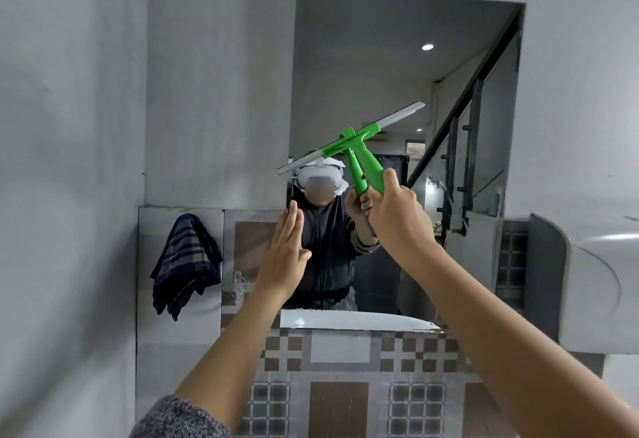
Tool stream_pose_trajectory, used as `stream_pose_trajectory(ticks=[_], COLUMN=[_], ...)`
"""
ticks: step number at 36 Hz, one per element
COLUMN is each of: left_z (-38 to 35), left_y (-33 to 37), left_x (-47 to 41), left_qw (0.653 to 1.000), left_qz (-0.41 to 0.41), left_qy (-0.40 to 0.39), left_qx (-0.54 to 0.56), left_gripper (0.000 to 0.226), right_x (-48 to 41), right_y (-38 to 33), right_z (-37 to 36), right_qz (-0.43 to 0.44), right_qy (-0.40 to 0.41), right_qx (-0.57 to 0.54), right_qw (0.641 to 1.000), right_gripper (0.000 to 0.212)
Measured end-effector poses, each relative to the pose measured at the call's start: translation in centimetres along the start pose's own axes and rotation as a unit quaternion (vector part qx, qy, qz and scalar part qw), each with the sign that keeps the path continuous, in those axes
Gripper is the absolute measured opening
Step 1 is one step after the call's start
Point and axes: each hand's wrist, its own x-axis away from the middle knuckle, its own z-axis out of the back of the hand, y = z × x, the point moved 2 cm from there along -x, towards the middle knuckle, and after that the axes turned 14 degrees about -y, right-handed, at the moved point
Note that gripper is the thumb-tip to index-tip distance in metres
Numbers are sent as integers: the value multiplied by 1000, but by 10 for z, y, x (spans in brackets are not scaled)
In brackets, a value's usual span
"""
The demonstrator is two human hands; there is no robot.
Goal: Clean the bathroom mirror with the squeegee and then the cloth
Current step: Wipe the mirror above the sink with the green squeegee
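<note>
A frameless mirror point(380, 67) hangs on the grey wall ahead. My right hand point(397, 216) grips the handle of a green squeegee point(371, 168), whose long grey blade point(401, 116) lies tilted against the glass, right end higher. Its reflection doubles the handle. My left hand point(285, 257) is flat, fingers together and pointing up, at the mirror's lower left edge; contact with the surface cannot be told. A dark blue plaid cloth point(186, 264) hangs on the tiled wall to the left of the mirror.
A white ledge point(352, 321) runs under the mirror, above patterned brown and grey tiles point(339, 399). A white curved fixture point(594, 282) juts out at the right. A clear hook point(239, 285) sits on the tiles near the cloth.
</note>
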Motion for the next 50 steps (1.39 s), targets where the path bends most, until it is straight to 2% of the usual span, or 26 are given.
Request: stream_pose_trajectory(ticks=[8,17,25,34,42,50], left_z=[-1,0,13,66,91,91], left_y=[3,3,11,12,17,13], left_x=[-1,-2,-12,-75,-123,-132], left_qw=[1000,1000,998,995,991,992], left_qz=[12,23,45,22,5,-34], left_qy=[4,3,35,91,115,110], left_qx=[9,-10,-4,-26,-70,-52], left_gripper=[84,86,62,50,57,59], right_x=[-6,-14,-21,-25,-27,-15], right_y=[14,33,54,76,95,130], right_z=[18,42,52,68,79,83], right_qz=[21,57,81,106,100,69], right_qy=[-14,-17,-5,9,13,22], right_qx=[54,122,145,173,186,157], right_qw=[998,991,986,979,977,985], right_gripper=[35,26,26,32,34,36])
